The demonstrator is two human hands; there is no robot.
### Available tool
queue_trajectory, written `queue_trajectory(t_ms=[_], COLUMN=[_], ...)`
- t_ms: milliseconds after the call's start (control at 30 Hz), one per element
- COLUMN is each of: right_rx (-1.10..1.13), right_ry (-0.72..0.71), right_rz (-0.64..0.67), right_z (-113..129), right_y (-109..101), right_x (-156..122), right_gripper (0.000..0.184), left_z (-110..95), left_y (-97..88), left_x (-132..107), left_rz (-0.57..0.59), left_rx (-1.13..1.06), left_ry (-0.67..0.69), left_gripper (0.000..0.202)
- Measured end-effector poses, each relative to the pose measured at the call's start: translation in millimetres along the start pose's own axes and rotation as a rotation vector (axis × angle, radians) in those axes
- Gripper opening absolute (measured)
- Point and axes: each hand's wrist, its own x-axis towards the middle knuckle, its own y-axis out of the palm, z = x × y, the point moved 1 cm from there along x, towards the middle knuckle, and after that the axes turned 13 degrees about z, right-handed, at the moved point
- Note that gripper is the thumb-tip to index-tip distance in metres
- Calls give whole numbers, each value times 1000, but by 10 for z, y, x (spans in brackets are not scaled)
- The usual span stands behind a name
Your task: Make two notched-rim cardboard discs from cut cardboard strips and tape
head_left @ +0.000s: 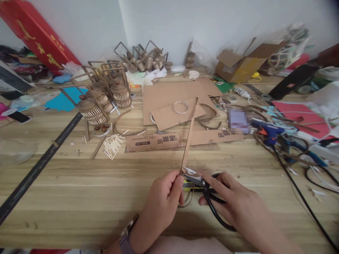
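Near the front of the wooden table, my left hand point(169, 190) pinches the lower end of a long narrow cardboard strip point(189, 137), which points up and away from me. A pair of black-handled scissors point(205, 185) is in my right hand point(230, 197). Their blades are beside the strip's end, right at my left fingertips; whether they touch the strip I cannot tell. Under the scissors lies a yellow and black tool point(188, 186), partly hidden. A thin curved brown strip point(189, 201) shows below it.
Cardboard sheets point(164, 95) lie ahead, with a white ring point(180, 107) on top. Small woven baskets point(92, 111) and pale sticks point(113, 145) are at left. On the right are a blue glue gun point(270, 135) with its cable and an opened box point(238, 67) further back.
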Motion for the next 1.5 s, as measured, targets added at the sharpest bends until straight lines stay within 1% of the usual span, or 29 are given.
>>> queue_trajectory(t_ms=[133,267,367,433,500,533,600,667,700,733,767,833,867,933,967,1033,1133,1200,1267,1367,1500], right_rx=[276,540,688,732,688,627,429,178,75,11,-48,-151,-197,-254,-199,26,295,385,420,431,464], right_ry=[97,222,243,243,263,278,309,362,382,391,401,413,415,422,366,211,-3,-42,-33,-21,-12], right_rz=[122,204,258,279,228,170,35,-10,-16,19,27,72,77,28,-40,-157,-135,-159,-193,-231,-285], right_z=[24,70,68,-12,-189,-313,-606,-908,-1041,-1151,-1231,-1277,-1237,-1038,-886,-534,-51,138,216,223,244], right_y=[75,62,11,-4,18,44,120,216,259,297,320,323,300,214,159,55,-34,-53,-52,-38,-21], right_x=[-28,-8,5,-27,-109,-168,-311,-462,-529,-582,-618,-621,-586,-447,-350,-135,150,260,303,295,261], right_gripper=[40,37,32,30,35,37,39,36,34,32,30,28,30,35,38,33,24,14,10,10,11], left_z=[-4,10,26,42,62,73,90,100,102,103,102,98,95,83,76,56,19,-1,-11,-4,32], left_y=[20,38,36,30,26,25,25,29,31,33,36,40,44,52,56,64,68,65,60,56,54], left_x=[5,18,24,25,27,29,34,40,42,42,42,38,35,31,31,30,22,8,-8,-21,-11], left_rz=[-4,5,4,-3,-6,-5,7,21,29,35,39,44,45,42,41,41,41,34,26,30,43], left_rx=[47,58,26,-16,-62,-82,-117,-142,-151,-155,-154,-138,-125,-87,-60,5,125,208,287,364,360], left_ry=[30,57,40,14,-14,-26,-44,-51,-51,-51,-49,-47,-44,-35,-30,-15,35,69,91,127,150], left_gripper=[33,34,32,32,33,33,33,34,35,35,35,33,32,29,29,28,28,28,28,26,26])
